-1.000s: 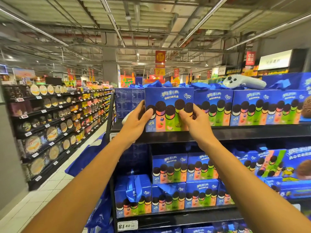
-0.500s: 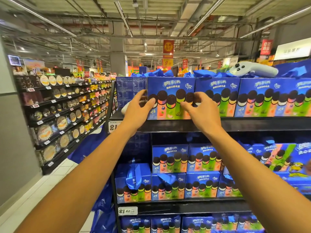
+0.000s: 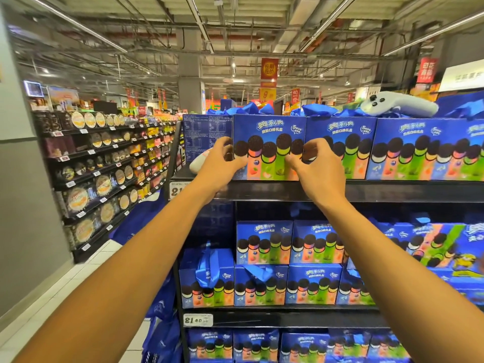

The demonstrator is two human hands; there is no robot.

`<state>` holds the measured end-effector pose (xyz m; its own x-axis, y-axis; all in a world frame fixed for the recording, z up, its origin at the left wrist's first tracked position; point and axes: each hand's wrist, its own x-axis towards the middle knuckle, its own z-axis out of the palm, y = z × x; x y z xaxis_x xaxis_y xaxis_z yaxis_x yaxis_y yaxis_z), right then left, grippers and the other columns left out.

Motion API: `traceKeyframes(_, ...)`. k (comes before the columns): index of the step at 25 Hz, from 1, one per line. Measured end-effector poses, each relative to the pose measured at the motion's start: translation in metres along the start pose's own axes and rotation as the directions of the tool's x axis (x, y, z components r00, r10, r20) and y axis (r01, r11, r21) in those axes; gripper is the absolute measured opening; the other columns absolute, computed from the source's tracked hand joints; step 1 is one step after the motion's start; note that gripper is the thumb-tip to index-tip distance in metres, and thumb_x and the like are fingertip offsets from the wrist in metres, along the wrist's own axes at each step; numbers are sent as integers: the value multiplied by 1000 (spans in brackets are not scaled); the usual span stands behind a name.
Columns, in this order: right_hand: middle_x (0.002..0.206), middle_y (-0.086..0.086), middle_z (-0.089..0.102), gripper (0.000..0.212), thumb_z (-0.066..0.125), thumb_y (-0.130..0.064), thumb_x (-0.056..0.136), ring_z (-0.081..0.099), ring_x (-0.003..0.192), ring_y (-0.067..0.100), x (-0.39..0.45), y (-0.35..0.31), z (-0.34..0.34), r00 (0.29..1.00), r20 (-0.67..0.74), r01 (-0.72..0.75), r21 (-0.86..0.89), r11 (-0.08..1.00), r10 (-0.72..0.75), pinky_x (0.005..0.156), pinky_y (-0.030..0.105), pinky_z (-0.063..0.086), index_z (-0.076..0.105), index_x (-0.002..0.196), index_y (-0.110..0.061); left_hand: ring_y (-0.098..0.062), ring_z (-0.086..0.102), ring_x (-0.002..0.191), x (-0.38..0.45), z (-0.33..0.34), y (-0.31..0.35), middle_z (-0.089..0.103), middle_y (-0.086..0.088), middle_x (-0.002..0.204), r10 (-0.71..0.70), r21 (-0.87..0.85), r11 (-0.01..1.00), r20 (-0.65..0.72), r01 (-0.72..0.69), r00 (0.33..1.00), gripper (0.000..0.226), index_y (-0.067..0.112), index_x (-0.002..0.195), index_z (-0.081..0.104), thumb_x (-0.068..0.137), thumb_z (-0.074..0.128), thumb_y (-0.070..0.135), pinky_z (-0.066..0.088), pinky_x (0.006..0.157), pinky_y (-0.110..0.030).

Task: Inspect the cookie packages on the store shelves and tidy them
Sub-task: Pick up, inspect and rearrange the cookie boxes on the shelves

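The blue cookie gift box (image 3: 268, 148) stood at the left end of the top shelf (image 3: 366, 191), flush with its neighbour box (image 3: 340, 148). My left hand (image 3: 218, 163) curled around its left front corner and my right hand (image 3: 318, 163) pinched its right front edge with bent fingers. I judged I held it at both sides so that it sat square in the row, front face at the shelf edge.
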<state>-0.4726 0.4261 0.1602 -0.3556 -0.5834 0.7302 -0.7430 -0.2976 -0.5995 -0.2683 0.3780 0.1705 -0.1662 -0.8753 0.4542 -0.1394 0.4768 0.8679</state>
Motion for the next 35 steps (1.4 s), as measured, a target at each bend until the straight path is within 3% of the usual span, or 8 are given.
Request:
traceKeyframes(7, 95, -10, 64, 22, 70, -39, 91, 63, 91, 20, 4, 11, 3, 1000, -8, -11, -34, 999, 10, 71, 33, 45, 53, 99, -26, -12, 59, 114, 3, 4, -3, 58, 7, 124, 43, 68, 997, 23, -44, 999, 55, 19, 145, 40, 95, 63, 15, 50, 78, -16)
traceKeyframes(12, 83, -13, 62, 21, 71, -39, 90, 61, 84, 18, 6, 11, 5, 999, -9, -31, -24, 999, 31, 71, 35, 47, 58, 93, -22, 4, 57, 86, 5, 0, -2, 58, 19, 97, 75, 127, 989, 10, -75, 997, 51, 19, 142, 47, 94, 65, 17, 45, 60, -2)
traceKeyframes(19, 73, -12, 61, 26, 70, -43, 89, 61, 78, 19, 7, 9, 8, 993, -2, -119, -39, 992, 119, 64, 32, 40, 56, 74, -27, -13, 60, 103, 9, -2, -7, 61, 3, 114, 39, 105, 994, -9, -38, 999, 43, 16, 132, 51, 91, 65, 10, 46, 79, -20)
traceKeyframes(24, 74, -11, 64, 27, 68, -44, 90, 63, 81, 20, 2, 7, 10, 989, -1, -146, -24, 989, 146, 70, 36, 47, 56, 73, -27, -18, 61, 108, 10, -6, -10, 65, -1, 121, 23, 95, 995, 15, -24, 1000, 40, 16, 131, 56, 93, 65, 18, 50, 95, -36)
traceKeyframes(31, 81, -5, 70, 25, 67, -43, 91, 67, 85, 21, -1, 6, 12, 989, 26, -147, 32, 989, 146, 79, 42, 54, 61, 75, -24, -10, 60, 96, 10, -5, -12, 64, 10, 102, 33, 40, 999, 31, -34, 999, 35, 18, 127, 60, 94, 65, 28, 50, 95, -38)
traceKeyframes(35, 87, -1, 73, 26, 65, -41, 92, 67, 87, 20, -5, 5, 16, 988, 43, -152, 47, 987, 150, 84, 45, 55, 68, 82, -17, -17, 60, 110, 6, -15, -6, 61, 11, 102, -23, -61, 998, 87, 28, 996, 29, 23, 121, 53, 94, 63, 18, 48, 104, -40)
